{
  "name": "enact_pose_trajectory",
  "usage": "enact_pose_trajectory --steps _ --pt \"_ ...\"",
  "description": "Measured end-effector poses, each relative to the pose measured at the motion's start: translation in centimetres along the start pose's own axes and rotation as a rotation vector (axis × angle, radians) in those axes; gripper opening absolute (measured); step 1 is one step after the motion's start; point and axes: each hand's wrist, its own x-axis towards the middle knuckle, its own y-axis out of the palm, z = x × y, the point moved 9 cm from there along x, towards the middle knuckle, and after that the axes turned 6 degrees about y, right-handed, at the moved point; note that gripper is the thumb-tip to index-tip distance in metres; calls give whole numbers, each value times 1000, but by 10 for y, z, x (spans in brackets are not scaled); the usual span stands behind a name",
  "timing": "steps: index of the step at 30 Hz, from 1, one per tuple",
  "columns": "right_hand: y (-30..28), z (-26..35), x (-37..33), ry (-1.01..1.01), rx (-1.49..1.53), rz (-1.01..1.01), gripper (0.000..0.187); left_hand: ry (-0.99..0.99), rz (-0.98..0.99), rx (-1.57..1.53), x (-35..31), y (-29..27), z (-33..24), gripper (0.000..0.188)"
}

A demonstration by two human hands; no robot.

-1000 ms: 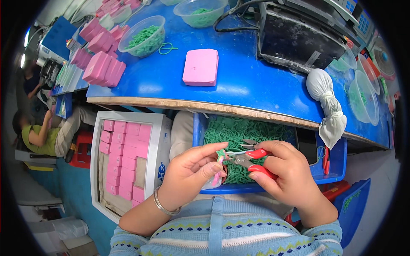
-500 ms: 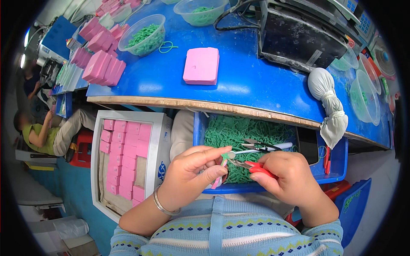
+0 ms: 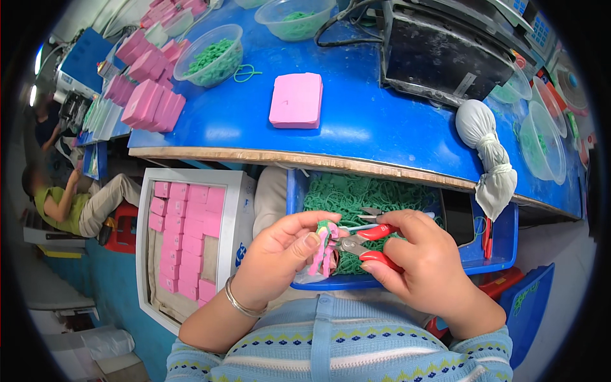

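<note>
My left hand (image 3: 283, 254) pinches a small pink and green moulded piece (image 3: 326, 245) upright over my lap. My right hand (image 3: 426, 267) grips red-handled cutters (image 3: 366, 240), whose metal jaws touch the piece from the right. Both hands hover just in front of a blue bin (image 3: 496, 251) full of green rubber parts (image 3: 363, 194) under the table edge.
A white box (image 3: 238, 210) of pink pieces sits at my left knee. The blue table (image 3: 382, 127) carries a pink block (image 3: 296, 100), stacked pink blocks (image 3: 149, 95), bowls of green parts (image 3: 210, 56), a dark machine (image 3: 445, 54) and a tied white cloth bag (image 3: 490, 149). Another person (image 3: 70, 204) sits far left.
The cutters have closed in on the piece, and my left hand has turned it slightly. Both hands stay in the same spot over the bin.
</note>
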Motion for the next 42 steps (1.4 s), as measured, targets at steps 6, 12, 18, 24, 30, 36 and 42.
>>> enact_pose_trajectory --steps 6,12,18,24,30,36,42 --pt "-2 9 2 -80 -75 -52 28 -12 -12 40 0 -1 2 32" --pt "6 7 -3 -32 -151 41 26 -52 -40 -39 0 -2 5 31" --pt "19 -17 -5 89 -139 67 23 144 -175 -44 3 -25 -10 25" --pt "32 -18 -4 60 97 52 32 62 -81 -116 1 -10 -2 15" --pt "25 -17 10 160 654 48 12 -7 -58 -13 0 3 -1 13" --pt "50 -32 2 464 1336 240 7 -19 -27 57 -2 -1 -2 16" --pt "62 -26 1 442 1467 341 8 -55 4 -103 -2 4 3 15"
